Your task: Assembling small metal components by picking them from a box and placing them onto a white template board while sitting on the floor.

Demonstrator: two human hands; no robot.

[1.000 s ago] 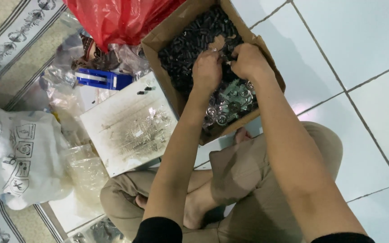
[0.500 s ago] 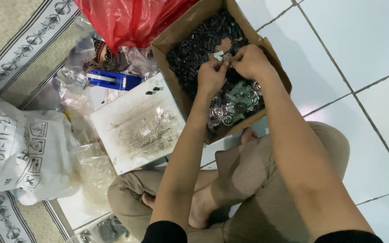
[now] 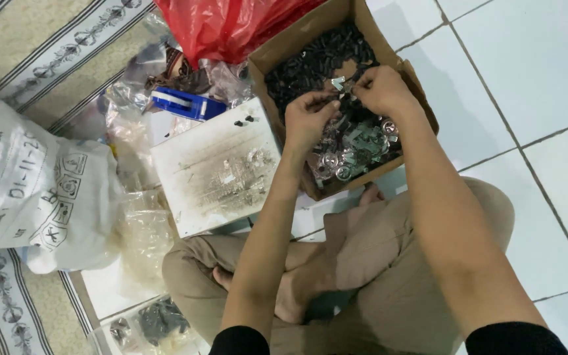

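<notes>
white floor tiles lie under your cardboard box (image 3: 422, 98). over it your left hand (image 3: 307, 118) and right hand (image 3: 376, 89) pinch a small metal piece (image 3: 338, 83), fingers closed tight. its long axis and heading are too small to tell. a loose pinch could drop it among the black parts (image 3: 310, 62) below

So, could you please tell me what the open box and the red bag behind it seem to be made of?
The box looks like plain brown cardboard: matte, with folded flaps. The red bag looks like thin plastic film: glossy, crinkled, slightly see-through.
</notes>
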